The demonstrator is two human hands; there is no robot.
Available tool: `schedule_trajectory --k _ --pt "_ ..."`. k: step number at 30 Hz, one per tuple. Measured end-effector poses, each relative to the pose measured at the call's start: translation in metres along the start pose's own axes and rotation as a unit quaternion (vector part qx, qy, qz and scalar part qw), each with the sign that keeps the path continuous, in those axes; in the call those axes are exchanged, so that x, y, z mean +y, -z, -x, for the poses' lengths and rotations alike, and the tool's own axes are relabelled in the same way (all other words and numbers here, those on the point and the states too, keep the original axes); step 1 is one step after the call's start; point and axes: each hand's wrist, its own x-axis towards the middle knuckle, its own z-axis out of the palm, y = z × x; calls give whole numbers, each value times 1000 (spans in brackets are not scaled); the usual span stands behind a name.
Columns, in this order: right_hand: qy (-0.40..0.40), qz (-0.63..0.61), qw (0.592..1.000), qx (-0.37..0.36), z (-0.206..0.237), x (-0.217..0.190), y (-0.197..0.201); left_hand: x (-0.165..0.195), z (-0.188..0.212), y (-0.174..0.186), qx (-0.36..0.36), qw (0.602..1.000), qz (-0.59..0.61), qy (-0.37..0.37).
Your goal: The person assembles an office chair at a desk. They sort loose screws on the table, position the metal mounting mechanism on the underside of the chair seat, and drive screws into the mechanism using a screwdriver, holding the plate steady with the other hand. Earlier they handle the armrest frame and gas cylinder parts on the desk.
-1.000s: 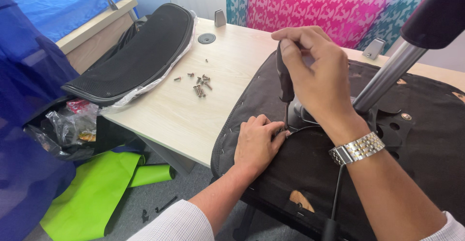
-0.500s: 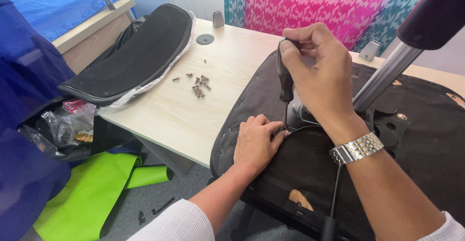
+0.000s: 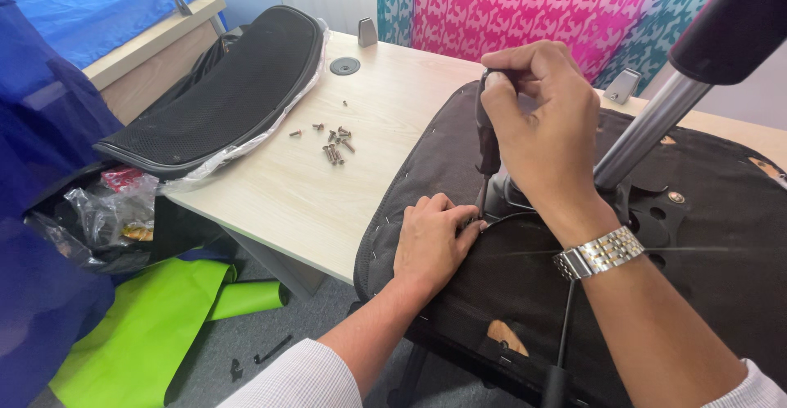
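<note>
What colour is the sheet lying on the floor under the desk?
Bright lime green; the sheet lies partly rolled on the grey floor, seen clearly in the head view.

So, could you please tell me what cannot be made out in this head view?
- Screwdriver tip: hidden behind left hand fingers.
- Its handle top: wrapped by right hand.
- Loose screws on desk: too small to count.
- Chair seat: cut by right edge.
</note>
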Motion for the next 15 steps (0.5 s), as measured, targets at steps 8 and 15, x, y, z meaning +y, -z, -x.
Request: schedule_trajectory --k 8,15 --pt "20 55 998 -12 -4 -4 2 1 0 0 7 1000 2 0" --pt "-26 14 999 -33 2 0 -1 1 -1 0 7 1000 8 3"
